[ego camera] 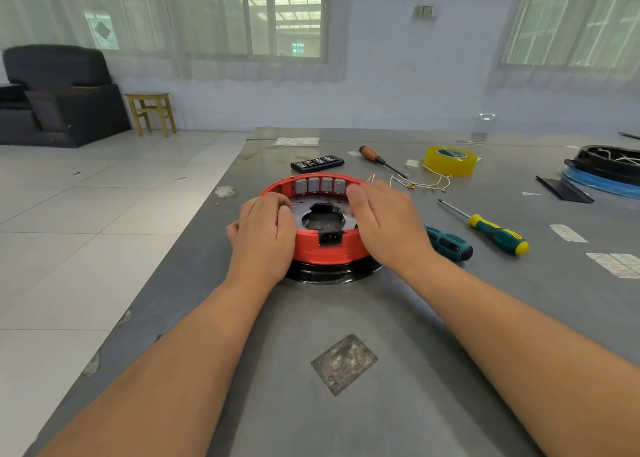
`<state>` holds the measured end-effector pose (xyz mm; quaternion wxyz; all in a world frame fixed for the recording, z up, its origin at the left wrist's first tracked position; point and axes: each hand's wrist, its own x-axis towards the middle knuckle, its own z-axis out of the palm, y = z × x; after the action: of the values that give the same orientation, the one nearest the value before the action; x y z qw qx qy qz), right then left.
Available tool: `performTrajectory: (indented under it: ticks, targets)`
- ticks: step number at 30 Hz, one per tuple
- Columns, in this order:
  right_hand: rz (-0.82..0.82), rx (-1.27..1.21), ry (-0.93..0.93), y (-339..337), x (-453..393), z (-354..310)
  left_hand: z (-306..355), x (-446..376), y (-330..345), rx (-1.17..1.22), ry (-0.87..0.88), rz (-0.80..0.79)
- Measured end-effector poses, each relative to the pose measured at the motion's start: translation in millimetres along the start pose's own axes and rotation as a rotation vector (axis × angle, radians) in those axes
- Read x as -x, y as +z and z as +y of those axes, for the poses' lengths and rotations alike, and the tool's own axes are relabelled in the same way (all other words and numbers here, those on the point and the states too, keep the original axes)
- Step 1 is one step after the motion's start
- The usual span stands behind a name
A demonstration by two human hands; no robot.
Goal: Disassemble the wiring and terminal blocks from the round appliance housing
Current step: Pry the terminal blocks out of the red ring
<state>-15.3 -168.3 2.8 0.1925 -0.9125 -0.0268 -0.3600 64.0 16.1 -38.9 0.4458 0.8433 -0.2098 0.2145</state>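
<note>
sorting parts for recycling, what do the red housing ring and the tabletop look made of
Red housing ring: looks like moulded plastic, with an even colour and soft satin sheen. Tabletop: probably painted or sheet metal, a dull grey surface with scuffs and worn patches; the look leaves it open.

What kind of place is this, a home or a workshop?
Probably a makeshift repair workshop in a plain room: a grey worktable holds screwdrivers, yellow tape and an opened red appliance housing, with an armchair behind.
</note>
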Motion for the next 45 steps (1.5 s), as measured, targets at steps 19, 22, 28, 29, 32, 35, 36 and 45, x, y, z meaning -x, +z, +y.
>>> performTrajectory:
  ticks: [19,22,28,29,32,35,36,45]
  targets:
    - [0.034,0.017,-0.002,17,19,19,96,-55,10,-0.397,-0.018,-0.791]
    - [0.015,0.054,0.002,16,19,18,89,-50,18,-0.361,-0.037,-0.781]
    - [0.013,0.067,0.009,15,20,17,87,-43,24,-0.359,-0.015,-0.753]
    - [0.010,0.070,0.010,15,19,17,87,-43,24,-0.361,-0.009,-0.753]
    - [0.007,0.066,0.017,15,19,17,87,-43,23,-0.352,0.018,-0.754]
    - [0.011,0.055,0.017,14,19,16,86,-43,24,-0.347,0.021,-0.756]
    - [0.013,0.049,0.015,15,19,16,86,-43,24,-0.344,0.017,-0.755]
    - [0.022,0.063,0.028,18,19,17,86,-53,21,-0.192,-0.058,-0.635]
